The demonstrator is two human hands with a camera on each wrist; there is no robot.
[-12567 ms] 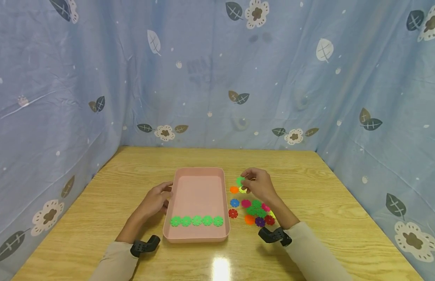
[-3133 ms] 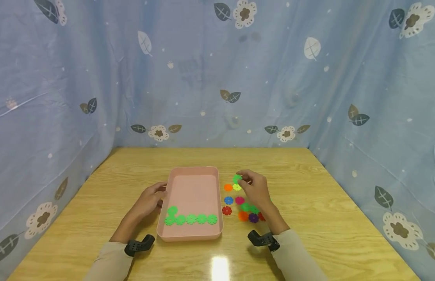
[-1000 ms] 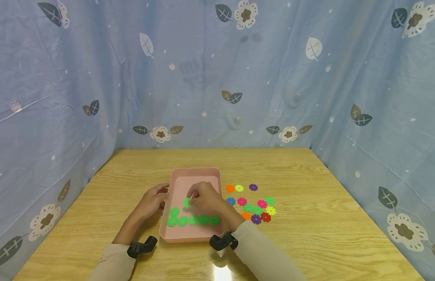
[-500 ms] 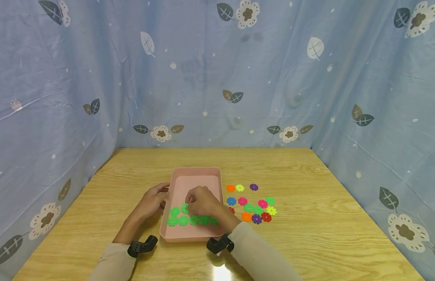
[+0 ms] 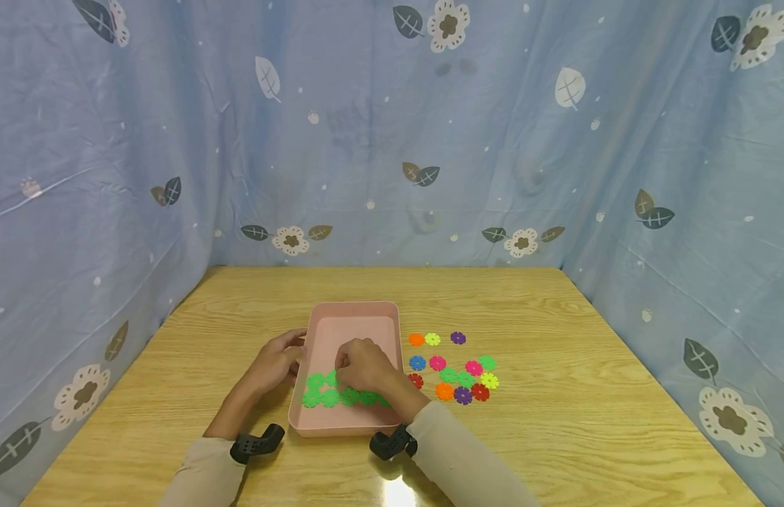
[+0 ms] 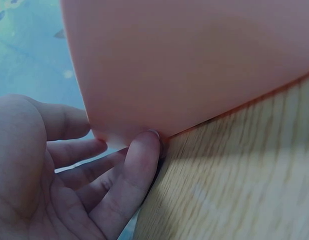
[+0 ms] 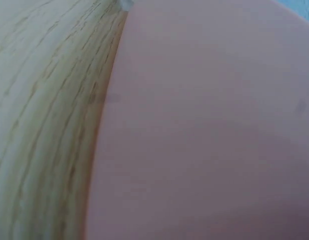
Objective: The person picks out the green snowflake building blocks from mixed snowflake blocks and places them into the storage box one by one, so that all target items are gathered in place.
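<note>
Simply bright green, flower-shaped discs [image 5: 350, 396]

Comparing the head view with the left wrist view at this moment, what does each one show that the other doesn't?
Only the head view: the right hand over the tray, the green pieces inside it, the loose pieces of several colours to its right, and both sleeves.

Only the left wrist view: the palm side of the left hand, and a close-up of the tray's outer wall with the thumb at it.

Both: the left hand at the tray, the wooden table and the blue curtain.
</note>
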